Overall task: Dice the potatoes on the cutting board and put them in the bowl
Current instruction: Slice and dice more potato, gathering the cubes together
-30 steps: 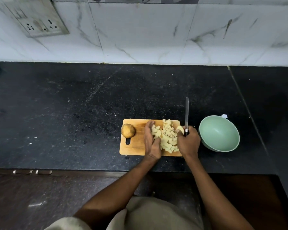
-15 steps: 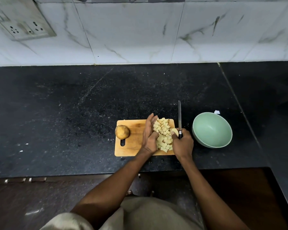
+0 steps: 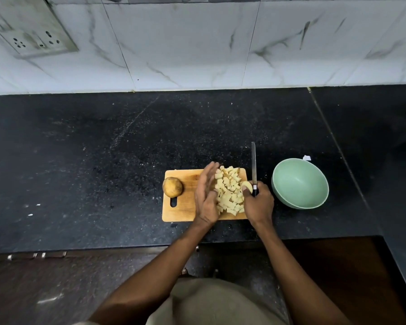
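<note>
left hand [image 3: 205, 195] flat, fingers straight against the diced potato [image 3: 229, 193]; right hand [image 3: 259, 202] fisted around the upright knife [image 3: 253, 165]

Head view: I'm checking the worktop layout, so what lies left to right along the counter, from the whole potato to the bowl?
Whole potato → left hand → diced potato pile → knife gripped by the right hand → green bowl.
</note>
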